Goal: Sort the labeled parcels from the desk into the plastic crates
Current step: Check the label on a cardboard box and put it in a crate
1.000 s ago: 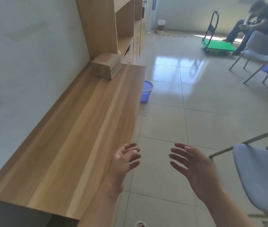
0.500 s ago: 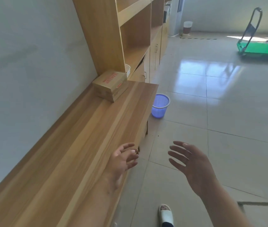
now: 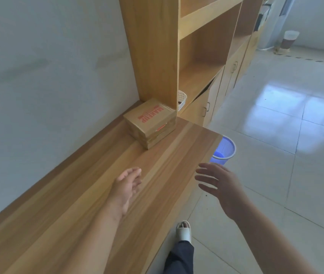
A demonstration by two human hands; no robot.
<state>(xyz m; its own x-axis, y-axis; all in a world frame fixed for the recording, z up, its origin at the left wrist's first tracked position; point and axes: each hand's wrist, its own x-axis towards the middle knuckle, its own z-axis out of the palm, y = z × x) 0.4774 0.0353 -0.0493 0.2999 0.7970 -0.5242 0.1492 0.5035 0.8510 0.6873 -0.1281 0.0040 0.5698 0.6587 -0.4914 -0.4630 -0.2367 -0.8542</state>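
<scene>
A brown cardboard parcel (image 3: pixel 151 121) with red lettering on top lies at the far end of the long wooden desk (image 3: pixel 90 194), against the foot of the shelf unit. My left hand (image 3: pixel 127 184) hovers over the desk a short way before the parcel, fingers relaxed and empty. My right hand (image 3: pixel 218 184) is held out past the desk's right edge, fingers spread, holding nothing. Neither hand touches the parcel. No plastic crate is in view.
A tall wooden shelf unit (image 3: pixel 157 52) rises behind the parcel, with a small white basket (image 3: pixel 182 99) on its low shelf. A blue waste bin (image 3: pixel 223 150) stands on the tiled floor beside the desk's end. My sandalled foot (image 3: pixel 184 231) is by the desk's edge.
I have walked along the desk toward the parcel, which now looks much nearer. Both hands stay empty and have reached further forward, the left one now over the desk top.
</scene>
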